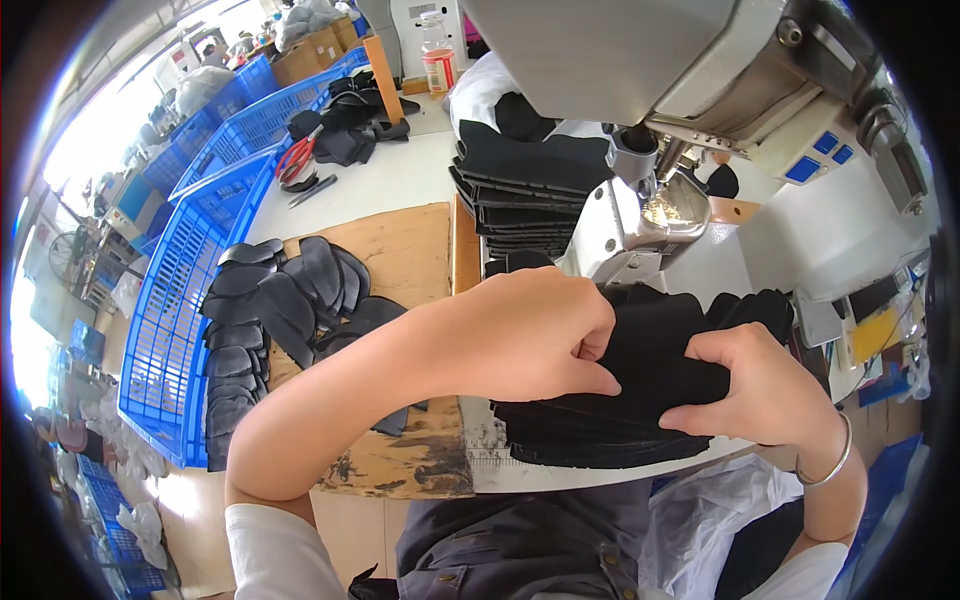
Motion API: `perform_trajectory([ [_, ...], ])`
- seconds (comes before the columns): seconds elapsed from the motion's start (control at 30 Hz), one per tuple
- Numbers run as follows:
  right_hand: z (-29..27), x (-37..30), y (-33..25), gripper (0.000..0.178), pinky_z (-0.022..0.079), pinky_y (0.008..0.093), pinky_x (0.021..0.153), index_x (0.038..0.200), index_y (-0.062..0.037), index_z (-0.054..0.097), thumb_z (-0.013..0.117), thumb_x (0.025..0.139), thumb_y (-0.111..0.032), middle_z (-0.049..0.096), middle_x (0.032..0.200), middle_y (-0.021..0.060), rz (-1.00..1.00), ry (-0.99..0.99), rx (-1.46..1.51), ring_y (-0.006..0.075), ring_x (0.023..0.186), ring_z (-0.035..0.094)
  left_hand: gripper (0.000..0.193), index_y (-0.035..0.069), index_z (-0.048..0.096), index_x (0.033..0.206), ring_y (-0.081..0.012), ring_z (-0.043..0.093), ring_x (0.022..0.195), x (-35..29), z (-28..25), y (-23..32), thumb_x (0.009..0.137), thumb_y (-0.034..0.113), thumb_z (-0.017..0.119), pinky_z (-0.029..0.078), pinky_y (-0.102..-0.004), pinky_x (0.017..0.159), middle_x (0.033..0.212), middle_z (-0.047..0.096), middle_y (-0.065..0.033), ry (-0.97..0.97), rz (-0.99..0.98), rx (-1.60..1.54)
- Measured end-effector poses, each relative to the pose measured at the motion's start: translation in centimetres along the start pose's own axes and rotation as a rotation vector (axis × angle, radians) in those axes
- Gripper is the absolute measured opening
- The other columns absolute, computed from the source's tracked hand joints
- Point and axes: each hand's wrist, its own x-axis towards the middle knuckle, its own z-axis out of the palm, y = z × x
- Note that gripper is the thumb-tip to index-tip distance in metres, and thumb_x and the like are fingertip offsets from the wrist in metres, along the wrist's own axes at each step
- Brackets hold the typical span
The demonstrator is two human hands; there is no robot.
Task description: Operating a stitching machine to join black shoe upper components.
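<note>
Under both hands lies a stack of black cloth-like cut pieces, fanned at the near edge of the white table. My left hand reaches across its left part, with the fingers curled and the thumb pointing right; what its fingertips hold, if anything, is hidden. At the stack's right side, my right hand rests with thumb and forefinger well apart on the black surface; its other fingers are mostly hidden. Directly beyond the hands stands the sewing machine's metal arm, close to the stack.
A taller pile of folded black pieces stands beyond the hands. Curved black pieces overlap on a worn wooden board at left. Red-handled scissors lie near a blue crate. The machine head overhangs the work.
</note>
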Motion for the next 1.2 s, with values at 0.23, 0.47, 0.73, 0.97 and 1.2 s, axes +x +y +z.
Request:
perform_trajectory([
  [0.23, 0.1, 0.2, -0.4, 0.042, 0.039, 0.0329, 0.047, 0.072, 0.0090, 0.055, 0.082, 0.068, -0.023, 0.048, 0.053, 0.0200, -0.003, 0.003, 0.009, 0.0258, 0.046, 0.036, 0.034, -0.002, 0.060, 0.074, -0.0252, 0.059, 0.052, -0.4, 0.3, -0.6, 0.083, 0.028, 0.073, 0.043, -0.0338, 0.052, 0.058, 0.061, -0.0119, 0.035, 0.052, 0.018],
  [0.47, -0.1, -0.1, -0.4, 0.041, 0.041, 0.0350, 0.049, 0.071, 0.0086, 0.054, 0.081, 0.068, -0.022, 0.050, 0.055, 0.0220, 0.009, -0.002, -0.006, 0.0319, 0.046, 0.044, 0.029, 0.001, 0.059, 0.076, -0.0278, 0.059, 0.059, -1.1, 1.1, 0.4, 0.080, 0.025, 0.074, 0.043, -0.0360, 0.054, 0.066, 0.062, -0.0113, 0.122, 0.029, 0.082],
  [0.73, 0.1, 0.6, 0.6, 0.039, 0.042, 0.0355, 0.052, 0.074, 0.0047, 0.056, 0.079, 0.070, -0.026, 0.052, 0.059, 0.0210, -0.148, 0.025, -0.081, 0.0293, 0.050, 0.052, 0.053, 0.002, 0.060, 0.123, -0.0292, 0.055, 0.116, -4.2, 8.5, 3.3, 0.076, 0.025, 0.070, 0.043, -0.0419, 0.098, 0.127, 0.057, -0.0137, 0.562, 0.305, 0.647],
  [0.97, -1.7, -1.0, 1.9, 0.039, 0.046, 0.0363, 0.055, 0.070, 0.0048, 0.057, 0.074, 0.079, -0.029, 0.058, 0.057, 0.0173, -0.013, 0.006, -0.167, 0.0309, 0.056, 0.061, 0.055, 0.008, 0.061, 0.126, -0.0292, 0.052, 0.120, -3.3, 12.3, 2.8, 0.078, 0.035, 0.068, 0.038, -0.0437, 0.103, 0.132, 0.054, -0.0129, 0.583, 0.204, 0.698],
  [1.2, -2.4, -1.7, 2.7, 0.029, 0.043, 0.0297, 0.051, 0.071, 0.0004, 0.058, 0.069, 0.086, -0.021, 0.061, 0.057, 0.0075, 0.036, -0.061, -0.007, 0.0167, 0.051, 0.058, 0.043, 0.017, 0.061, 0.128, -0.0264, 0.053, 0.119, -3.5, 12.6, 2.8, 0.085, 0.022, 0.059, 0.041, -0.0420, 0.100, 0.133, 0.052, -0.0104, 0.596, 0.191, 0.734],
])
